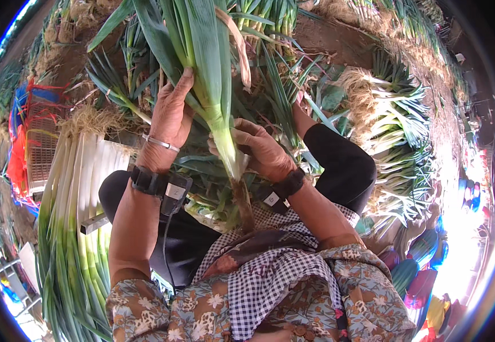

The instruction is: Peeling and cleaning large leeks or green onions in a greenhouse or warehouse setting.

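A large leek [218, 122] with broad green leaves is held up in front of me, its leaves pointing away and its brownish lower end toward my lap. My left hand [172, 111] grips it where the leaves fan out, thumb laid along the green part. Lower down, my right hand [256, 147] closes its fingers at the pale shaft, where a whitish, thin layer shows by the fingertips. Whether those fingers pinch a loose skin or the shaft itself is hard to make out. A withered tan leaf [237, 48] hangs from the leek's right side.
Cleaned leeks with white shafts [76, 176] lie stacked at my left beside a metal bar [94, 223]. Rooted leeks [381, 137] form a long pile at the right. Loose green leaves [202, 171] cover the ground between my legs. A plastic crate [45, 151] stands far left.
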### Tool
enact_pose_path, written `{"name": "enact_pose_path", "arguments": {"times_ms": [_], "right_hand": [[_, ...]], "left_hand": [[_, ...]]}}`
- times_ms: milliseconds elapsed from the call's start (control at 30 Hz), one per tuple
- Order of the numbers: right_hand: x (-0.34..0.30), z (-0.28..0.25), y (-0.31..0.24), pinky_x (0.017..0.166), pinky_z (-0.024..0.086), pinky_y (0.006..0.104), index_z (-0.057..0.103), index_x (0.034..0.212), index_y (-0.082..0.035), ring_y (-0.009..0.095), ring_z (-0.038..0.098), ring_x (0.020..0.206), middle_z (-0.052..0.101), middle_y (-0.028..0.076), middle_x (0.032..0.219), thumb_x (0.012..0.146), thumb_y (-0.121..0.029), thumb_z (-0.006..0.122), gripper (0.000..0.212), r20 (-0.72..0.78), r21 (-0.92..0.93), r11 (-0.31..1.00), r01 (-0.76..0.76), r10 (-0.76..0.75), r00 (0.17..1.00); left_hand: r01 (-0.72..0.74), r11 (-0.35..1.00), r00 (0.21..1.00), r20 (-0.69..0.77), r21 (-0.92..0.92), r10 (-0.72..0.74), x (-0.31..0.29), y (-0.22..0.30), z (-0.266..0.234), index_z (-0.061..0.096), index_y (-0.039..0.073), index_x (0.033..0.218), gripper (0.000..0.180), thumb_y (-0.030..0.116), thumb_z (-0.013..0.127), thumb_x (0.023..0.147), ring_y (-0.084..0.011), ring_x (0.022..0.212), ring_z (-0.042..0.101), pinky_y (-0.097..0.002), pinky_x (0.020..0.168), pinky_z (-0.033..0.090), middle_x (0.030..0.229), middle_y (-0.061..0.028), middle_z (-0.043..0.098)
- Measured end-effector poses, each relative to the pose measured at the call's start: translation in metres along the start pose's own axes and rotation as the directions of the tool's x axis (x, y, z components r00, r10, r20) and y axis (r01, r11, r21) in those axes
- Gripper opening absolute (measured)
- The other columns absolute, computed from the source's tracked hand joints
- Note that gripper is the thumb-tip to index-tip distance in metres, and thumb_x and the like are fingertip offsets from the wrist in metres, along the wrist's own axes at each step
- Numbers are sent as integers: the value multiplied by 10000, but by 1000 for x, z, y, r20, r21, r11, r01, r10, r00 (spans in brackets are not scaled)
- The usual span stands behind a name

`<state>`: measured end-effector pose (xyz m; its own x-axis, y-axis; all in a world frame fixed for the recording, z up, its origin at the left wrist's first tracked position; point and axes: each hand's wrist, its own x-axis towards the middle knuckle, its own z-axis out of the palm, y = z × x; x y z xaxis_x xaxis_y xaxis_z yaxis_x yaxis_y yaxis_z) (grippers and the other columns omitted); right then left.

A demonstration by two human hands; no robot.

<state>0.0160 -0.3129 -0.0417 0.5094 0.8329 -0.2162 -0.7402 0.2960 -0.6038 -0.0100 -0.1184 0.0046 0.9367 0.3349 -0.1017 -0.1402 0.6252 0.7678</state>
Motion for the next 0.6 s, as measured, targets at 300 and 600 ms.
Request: {"name": "enact_pose_path", "arguments": {"times_ms": [300, 600], "right_hand": [[12, -3, 6, 729, 584, 353, 559, 1072, 62, 188, 665, 778, 653, 125, 915, 869, -81, 613, 254, -105, -149, 971, -185, 170, 980], [-26, -80, 110, 741, 522, 443, 606, 912, 29, 352, 655, 868, 657, 213, 906, 804, -104, 575, 175, -131, -953, -269, -138, -42, 990]], "left_hand": [[47, 981, 998, 40, -187, -40, -5, -21, 0, 531, 39, 1252, 357, 251, 556, 966, -193, 1071, 607, -394, 944, 493, 1177, -61, 622], [-96, 984, 992, 62, -150, 106, 0, 6, 0, 482, 45, 1311, 379, 249, 487, 991, -237, 1089, 602, -427, 973, 490, 1237, -96, 592]]}}
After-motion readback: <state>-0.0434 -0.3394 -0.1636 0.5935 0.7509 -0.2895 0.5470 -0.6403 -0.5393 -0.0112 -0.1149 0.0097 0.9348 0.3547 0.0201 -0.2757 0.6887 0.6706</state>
